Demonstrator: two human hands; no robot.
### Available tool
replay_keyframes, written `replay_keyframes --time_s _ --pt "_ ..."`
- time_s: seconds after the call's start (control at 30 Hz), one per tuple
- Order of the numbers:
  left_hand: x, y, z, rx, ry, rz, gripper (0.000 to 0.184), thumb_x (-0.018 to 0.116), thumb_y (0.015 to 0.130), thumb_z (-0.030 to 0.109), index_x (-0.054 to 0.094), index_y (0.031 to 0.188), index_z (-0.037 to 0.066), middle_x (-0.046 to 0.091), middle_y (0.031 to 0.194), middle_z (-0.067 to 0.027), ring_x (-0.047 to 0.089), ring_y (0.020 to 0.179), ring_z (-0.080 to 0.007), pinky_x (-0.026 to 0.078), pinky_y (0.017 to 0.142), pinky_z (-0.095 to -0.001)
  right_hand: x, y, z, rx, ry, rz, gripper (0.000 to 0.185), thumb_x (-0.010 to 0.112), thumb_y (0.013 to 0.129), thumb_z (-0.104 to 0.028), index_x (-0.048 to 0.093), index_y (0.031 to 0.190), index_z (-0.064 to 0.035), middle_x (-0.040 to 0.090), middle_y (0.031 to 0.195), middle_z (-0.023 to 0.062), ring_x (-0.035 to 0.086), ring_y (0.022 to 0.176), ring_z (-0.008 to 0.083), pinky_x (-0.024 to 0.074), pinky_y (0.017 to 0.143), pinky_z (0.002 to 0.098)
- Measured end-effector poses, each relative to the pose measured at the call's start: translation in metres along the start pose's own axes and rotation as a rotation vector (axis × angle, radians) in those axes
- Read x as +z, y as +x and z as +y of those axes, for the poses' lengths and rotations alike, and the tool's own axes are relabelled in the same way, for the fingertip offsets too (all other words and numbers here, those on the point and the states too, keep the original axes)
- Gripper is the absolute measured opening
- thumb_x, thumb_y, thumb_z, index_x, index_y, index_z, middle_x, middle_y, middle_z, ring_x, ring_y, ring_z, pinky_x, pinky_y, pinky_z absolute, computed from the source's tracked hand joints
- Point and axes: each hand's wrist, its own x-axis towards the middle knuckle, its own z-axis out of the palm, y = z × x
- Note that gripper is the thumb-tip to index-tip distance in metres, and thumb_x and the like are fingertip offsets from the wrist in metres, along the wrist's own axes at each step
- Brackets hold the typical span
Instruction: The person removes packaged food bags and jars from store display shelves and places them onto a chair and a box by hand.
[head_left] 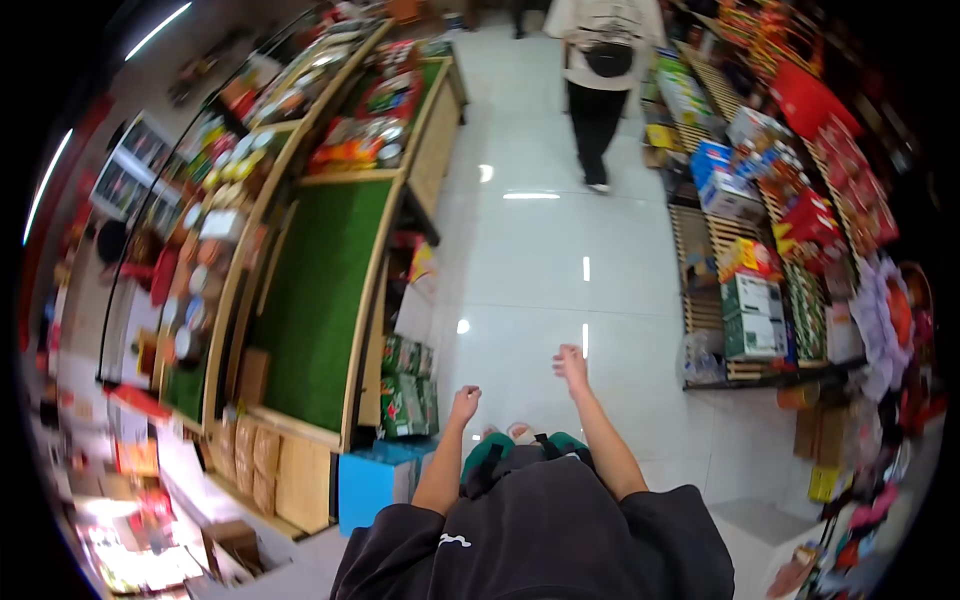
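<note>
My left fingers (472, 391) curl in near shiny green packs (403, 405), my right fingers (573, 352) hang loosely open — both look empty — over the white tile floor (520, 260).

Nearest your left hand (466, 402), and apart from it, are the green packs (408, 400), stacked upright with red and white marks, low beside the display stand (325, 300). The blue box (375, 488) sits just on your side of them. Nearest your right hand (571, 366), well apart from it, a clear bag (703, 358) lies crumpled at the rack's near end, beside stacked green-and-white boxes (754, 318).
</note>
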Motion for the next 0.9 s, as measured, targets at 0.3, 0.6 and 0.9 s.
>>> replay_keyframes --time_s 0.3,0.6,0.9 --pt "-0.003 0.102 0.003 0.015 -0.005 -0.038 0.036 0.059 0.082 0.026 0.062 0.104 -0.002 0.064 0.1 -0.0225 0.06 0.095 -0.0349 0.047 0.085 -0.0398 -0.006 0.048 0.013 0.376 -0.052 -0.029 0.041 0.054 0.086 -0.032 0.047 0.116 -0.0054 0.062 0.095 0.0122 0.062 0.075 0.0226 0.0512 0.062 0.0343" --pt "-0.129 0.098 -0.096 -1.106 -0.257 0.062 0.031 0.05 0.082 0.032 0.056 0.101 0.008 0.053 0.08 -0.0149 0.056 0.066 -0.0291 0.049 0.053 -0.0409 -0.007 0.195 -0.025 0.452 -0.548 -0.007 0.043 0.054 0.083 -0.032 0.05 0.115 -0.0042 0.063 0.095 0.0155 0.063 0.073 0.0272 0.0517 0.058 0.0385" --pt "-0.117 0.275 -0.058 -0.669 -0.51 0.108 0.043 0.056 0.08 0.031 0.059 0.109 0.0 0.064 0.093 -0.0162 0.062 0.089 -0.0267 0.051 0.067 -0.0378 0.027 0.282 -0.08 0.501 -0.392 0.092 0.05 0.054 0.082 -0.032 0.045 0.122 -0.0031 0.06 0.105 0.0205 0.062 0.083 0.0354 0.0509 0.069 0.0466"
